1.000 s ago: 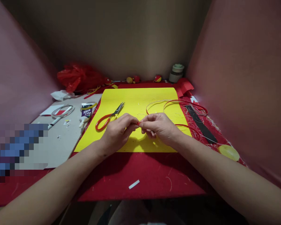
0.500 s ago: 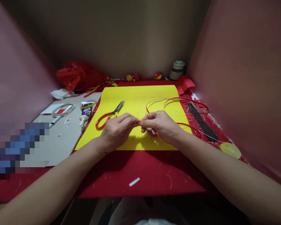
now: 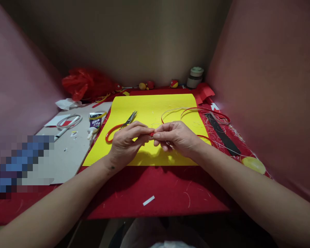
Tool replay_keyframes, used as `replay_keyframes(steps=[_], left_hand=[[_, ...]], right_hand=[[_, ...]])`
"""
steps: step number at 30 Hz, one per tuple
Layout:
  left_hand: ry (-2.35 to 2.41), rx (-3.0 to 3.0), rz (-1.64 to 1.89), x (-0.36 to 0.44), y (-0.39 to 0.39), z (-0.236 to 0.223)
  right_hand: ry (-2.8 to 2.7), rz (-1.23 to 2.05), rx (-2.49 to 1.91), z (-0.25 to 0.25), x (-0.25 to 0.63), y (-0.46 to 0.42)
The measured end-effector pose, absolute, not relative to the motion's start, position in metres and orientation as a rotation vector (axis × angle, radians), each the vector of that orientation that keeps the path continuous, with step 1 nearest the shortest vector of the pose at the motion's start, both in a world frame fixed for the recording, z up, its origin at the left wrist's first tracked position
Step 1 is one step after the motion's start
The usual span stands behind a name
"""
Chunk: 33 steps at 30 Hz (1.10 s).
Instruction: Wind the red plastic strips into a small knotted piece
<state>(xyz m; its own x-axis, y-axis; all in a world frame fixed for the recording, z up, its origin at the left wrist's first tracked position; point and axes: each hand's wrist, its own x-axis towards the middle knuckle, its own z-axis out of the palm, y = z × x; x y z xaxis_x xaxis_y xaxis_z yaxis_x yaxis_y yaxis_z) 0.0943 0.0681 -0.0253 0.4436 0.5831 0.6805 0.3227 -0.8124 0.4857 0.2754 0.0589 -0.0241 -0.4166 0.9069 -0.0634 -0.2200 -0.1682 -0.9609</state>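
Note:
My left hand (image 3: 127,139) and my right hand (image 3: 175,137) meet fingertip to fingertip above a yellow corrugated sheet (image 3: 150,106). Both pinch a small red coil of paper strip (image 3: 151,134) between thumb and fingers. From the coil a long red strip (image 3: 196,109) loops away to the right over the sheet. Red-handled scissors (image 3: 119,128) lie on the sheet just left of my left hand.
A red cloth (image 3: 157,189) covers the table, with a white scrap (image 3: 148,200) near its front edge. A grey board (image 3: 67,151) at the left carries a glue tube (image 3: 95,122), a pen and a ring. A red bag (image 3: 84,82), small balls, a jar (image 3: 195,76) stand at the back; a black strip (image 3: 222,134) lies right.
The hands have stayed pinched together; the fingers shifted slightly on the red coil. The view moved a little, nothing else on the table moved.

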Motion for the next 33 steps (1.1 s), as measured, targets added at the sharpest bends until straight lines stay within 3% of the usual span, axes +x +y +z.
replay_keyframes(steps=[14, 23, 33], left_hand=[[0.755, 3.128, 1.165, 0.0901, 0.0743, -0.0271], [0.778, 2.326, 1.249, 0.0951, 0.0669, -0.0218], [0.794, 3.049, 1.147, 0.0885, 0.0759, -0.0257]], right_hand=[[-1.339, 1.483, -1.138, -0.0249, 0.2704, 0.0558], [-1.261, 1.653, -0.89, -0.0229, 0.2738, 0.0565], [-1.332, 1.545, -1.137, -0.0208, 0.2736, 0.0573]])
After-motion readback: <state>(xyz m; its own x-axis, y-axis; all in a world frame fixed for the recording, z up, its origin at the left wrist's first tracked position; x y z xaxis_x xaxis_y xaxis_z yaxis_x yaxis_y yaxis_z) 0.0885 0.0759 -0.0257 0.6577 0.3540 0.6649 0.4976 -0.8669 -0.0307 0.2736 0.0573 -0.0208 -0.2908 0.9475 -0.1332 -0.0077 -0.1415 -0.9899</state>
